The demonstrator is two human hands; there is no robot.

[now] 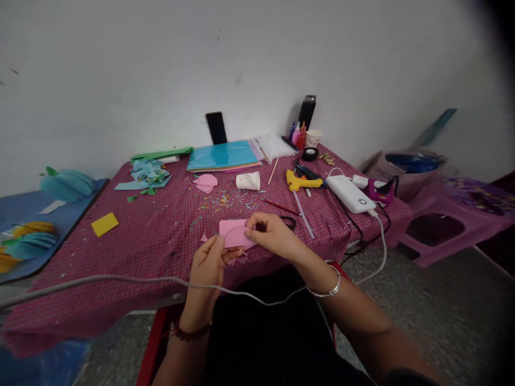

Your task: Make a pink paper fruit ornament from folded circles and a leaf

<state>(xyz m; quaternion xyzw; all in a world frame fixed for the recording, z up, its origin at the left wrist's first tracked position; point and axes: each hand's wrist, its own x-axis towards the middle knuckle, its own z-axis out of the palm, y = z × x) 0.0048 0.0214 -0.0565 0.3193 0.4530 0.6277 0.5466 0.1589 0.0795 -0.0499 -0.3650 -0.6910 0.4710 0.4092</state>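
Pinches pink paper (234,237) at its lower left with the left hand (208,261) and at its right side with the right hand (274,233), over the near part of the checked surface (156,228). Has a white cup (248,182) lying on its side beyond the paper, near scattered clippings (224,200), and a yellow glue gun (300,182) farther right.

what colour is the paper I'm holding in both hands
The paper is pink, seen best in the head view.

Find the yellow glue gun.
In the head view, the yellow glue gun lies on the right side of the table, just left of the white power bank.
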